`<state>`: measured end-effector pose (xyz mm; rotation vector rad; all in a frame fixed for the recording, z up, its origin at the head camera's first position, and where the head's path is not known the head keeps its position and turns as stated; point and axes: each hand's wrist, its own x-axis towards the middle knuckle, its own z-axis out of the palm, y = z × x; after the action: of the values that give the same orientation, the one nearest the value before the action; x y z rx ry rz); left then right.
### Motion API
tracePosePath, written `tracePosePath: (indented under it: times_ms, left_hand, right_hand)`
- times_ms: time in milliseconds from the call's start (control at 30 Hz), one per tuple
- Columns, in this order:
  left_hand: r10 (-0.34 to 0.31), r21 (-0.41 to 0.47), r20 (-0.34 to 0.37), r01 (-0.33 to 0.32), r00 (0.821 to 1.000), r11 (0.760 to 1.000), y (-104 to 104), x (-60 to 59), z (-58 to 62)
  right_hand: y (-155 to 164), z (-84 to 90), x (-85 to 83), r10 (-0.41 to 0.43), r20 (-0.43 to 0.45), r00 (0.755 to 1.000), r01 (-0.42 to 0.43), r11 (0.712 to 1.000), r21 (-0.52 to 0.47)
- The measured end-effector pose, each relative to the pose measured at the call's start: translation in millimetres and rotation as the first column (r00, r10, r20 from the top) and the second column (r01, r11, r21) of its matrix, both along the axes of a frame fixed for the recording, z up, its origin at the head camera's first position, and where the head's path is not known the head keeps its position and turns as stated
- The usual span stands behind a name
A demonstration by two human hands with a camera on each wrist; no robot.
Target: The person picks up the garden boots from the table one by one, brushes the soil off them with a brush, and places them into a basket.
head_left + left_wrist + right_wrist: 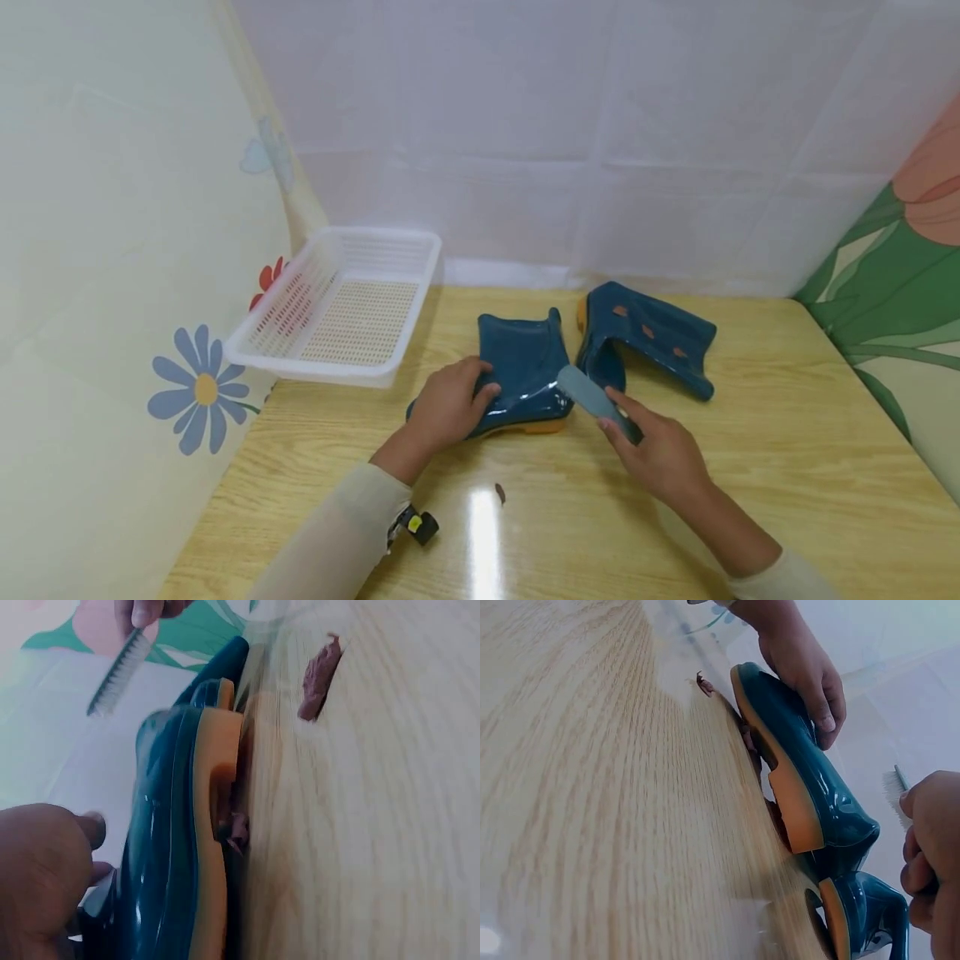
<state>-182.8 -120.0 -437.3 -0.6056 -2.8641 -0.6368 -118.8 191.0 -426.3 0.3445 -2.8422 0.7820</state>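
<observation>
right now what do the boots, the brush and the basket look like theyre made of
Near boot, under the left hand: probably glossy rubber or PVC, since light glints on its teal skin; the tan sole looks matte. Far boot: seemingly the same. Brush, held by the right hand: likely a plastic back, with pale bristles. Basket: white perforated plastic.

Both forearms are reaching forward in pale sleeves; the left hand (448, 406) is lying palm down with fingers spread and gently bent, while the right hand (660, 454) is curling its fingers in a grip
</observation>
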Motion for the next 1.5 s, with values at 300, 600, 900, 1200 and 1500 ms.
tracePosePath:
  times_ms: [300, 600, 900, 1200, 1500]
  left_hand:
    - [-0.149, -0.223, -0.069, 0.131, 0.986, 0.966, 4.0, 14.3, 3.1]
    - [-0.174, -0.255, -0.085, 0.147, 0.981, 0.956, 5.5, 19.4, 3.3]
    - [-0.235, -0.266, -0.099, 0.202, 0.967, 0.943, -1.5, 17.1, -0.8]
    - [-0.300, -0.212, -0.105, 0.273, 0.948, 0.938, -13.1, 15.0, -0.2]
    - [-0.323, -0.203, -0.096, 0.299, 0.942, 0.932, -24.8, 11.8, -1.9]
  right_hand:
    - [8.5, -4.1, 2.9, -0.030, 0.032, 0.999, 0.029, 0.999, 0.024]
    - [12.5, -7.9, 6.8, -0.053, 0.049, 0.997, 0.052, 0.998, 0.025]
    - [14.7, -11.6, 13.0, -0.073, 0.112, 0.991, 0.070, 0.997, 0.031]
    - [18.2, -13.8, 13.6, -0.062, 0.098, 0.993, 0.060, 0.998, 0.028]
    - [20.7, -17.1, 15.9, -0.020, 0.014, 1.000, 0.020, 1.000, 0.001]
